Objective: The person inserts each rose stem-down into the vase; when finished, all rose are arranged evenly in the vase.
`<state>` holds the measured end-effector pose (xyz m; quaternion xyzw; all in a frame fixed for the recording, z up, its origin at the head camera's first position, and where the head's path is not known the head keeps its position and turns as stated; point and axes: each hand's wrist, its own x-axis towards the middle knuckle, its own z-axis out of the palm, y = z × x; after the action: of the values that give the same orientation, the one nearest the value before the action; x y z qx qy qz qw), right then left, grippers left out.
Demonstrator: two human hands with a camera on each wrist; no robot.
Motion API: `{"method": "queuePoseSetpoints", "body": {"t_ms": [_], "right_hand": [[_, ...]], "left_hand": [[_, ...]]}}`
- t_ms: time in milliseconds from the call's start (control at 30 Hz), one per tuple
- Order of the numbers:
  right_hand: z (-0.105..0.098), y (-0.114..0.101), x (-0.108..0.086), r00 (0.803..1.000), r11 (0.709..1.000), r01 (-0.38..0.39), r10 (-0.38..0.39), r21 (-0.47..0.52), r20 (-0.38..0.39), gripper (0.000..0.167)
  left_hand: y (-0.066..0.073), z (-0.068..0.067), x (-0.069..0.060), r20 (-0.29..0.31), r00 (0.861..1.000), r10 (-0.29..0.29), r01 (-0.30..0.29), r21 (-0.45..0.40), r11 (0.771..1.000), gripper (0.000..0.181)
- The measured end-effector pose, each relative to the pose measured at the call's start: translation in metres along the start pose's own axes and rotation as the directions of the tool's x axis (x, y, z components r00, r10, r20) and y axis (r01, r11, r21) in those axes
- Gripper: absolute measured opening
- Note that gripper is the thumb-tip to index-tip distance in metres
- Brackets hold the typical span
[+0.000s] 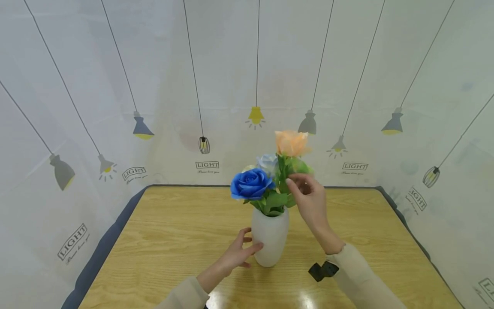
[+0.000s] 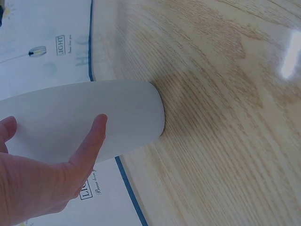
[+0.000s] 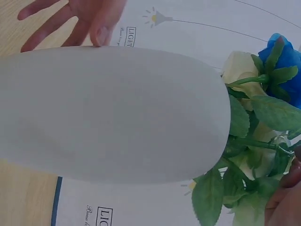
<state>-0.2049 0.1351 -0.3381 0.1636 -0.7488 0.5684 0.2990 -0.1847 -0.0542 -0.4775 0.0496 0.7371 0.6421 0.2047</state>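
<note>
A white vase (image 1: 270,236) stands upright on the wooden table, holding artificial roses. My left hand (image 1: 238,253) is at its left side, thumb against the wall; in the right wrist view its other fingers (image 3: 54,26) spread out fairly straight. Above the rim, my right hand (image 1: 310,199) pinches the green stem of the peach rose (image 1: 292,143), which stands tallest. A blue rose (image 1: 251,184) leans left over the rim, with a pale blue rose (image 1: 267,163) behind it. Leaves (image 3: 209,197) crowd the vase mouth, and the stem ends are hidden inside.
The wooden table (image 1: 173,223) has a dark blue edge (image 1: 104,242) along its sides and back. A pale curtain-like backdrop (image 1: 224,64) printed with hanging lamps surrounds it. A black device (image 1: 323,271) is at the right wrist.
</note>
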Motion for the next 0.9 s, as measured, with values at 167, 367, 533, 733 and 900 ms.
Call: {"method": "queuePoseSetpoints", "body": {"t_ms": [167,367,533,733,900], "right_hand": [[0.005,-0.010,0.007,1.000,0.998,0.016,-0.015,-0.062,0.012,0.016],[0.006,-0.015,0.009,1.000,0.996,-0.002,0.004,-0.092,0.026,0.011],[0.005,-0.016,0.008,1.000,0.996,-0.019,0.020,-0.086,0.013,0.009],[0.006,-0.016,0.007,0.997,0.997,-0.071,0.071,0.014,0.017,0.010],[0.006,-0.002,0.004,0.989,0.989,-0.140,0.138,0.037,0.046,0.012]], "left_hand": [[-0.001,0.000,0.001,-0.005,1.000,0.000,0.000,0.002,1.000,0.076],[-0.001,0.000,0.001,-0.003,1.000,-0.003,0.003,0.008,1.000,0.075],[-0.002,-0.001,0.003,0.003,1.000,-0.002,0.002,0.010,1.000,0.073],[-0.001,-0.001,0.001,0.000,1.000,-0.006,0.006,-0.002,1.000,0.076],[0.002,-0.001,0.000,-0.001,1.000,-0.010,0.010,-0.001,1.000,0.077]]}}
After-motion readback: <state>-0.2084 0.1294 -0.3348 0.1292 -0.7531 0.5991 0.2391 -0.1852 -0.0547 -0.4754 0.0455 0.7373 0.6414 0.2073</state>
